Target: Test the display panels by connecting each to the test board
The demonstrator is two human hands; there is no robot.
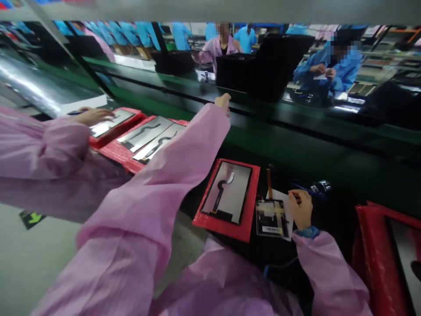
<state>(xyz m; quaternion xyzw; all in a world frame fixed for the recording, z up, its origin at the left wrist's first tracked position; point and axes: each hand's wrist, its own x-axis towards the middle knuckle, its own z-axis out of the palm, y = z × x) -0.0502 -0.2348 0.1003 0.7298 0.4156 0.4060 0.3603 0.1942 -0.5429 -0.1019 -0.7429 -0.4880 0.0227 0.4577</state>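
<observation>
My left hand (223, 103) is stretched forward over the dark green conveyor, its fingers curled; what they hold, if anything, is hidden. Curled fingers also show on my right hand (301, 208), which rests beside a white sheet (288, 206); I cannot make out anything inside it. On that sheet lies a small black electronic module (271, 217) with an orange flex cable (269, 184) pointing away. Left of it, a display panel (235, 188) with a dark curved ribbon lies on a red bubble-wrap sleeve (243, 235).
At left, a co-worker's hand (95, 116) touches a panel on red wrap; two more panels (144, 131) lie beside it. More red wrap (378, 245) stands at right. Black bins (235, 72) stand across the conveyor, with people behind. A shiny metal object (320, 187) lies beyond my right hand.
</observation>
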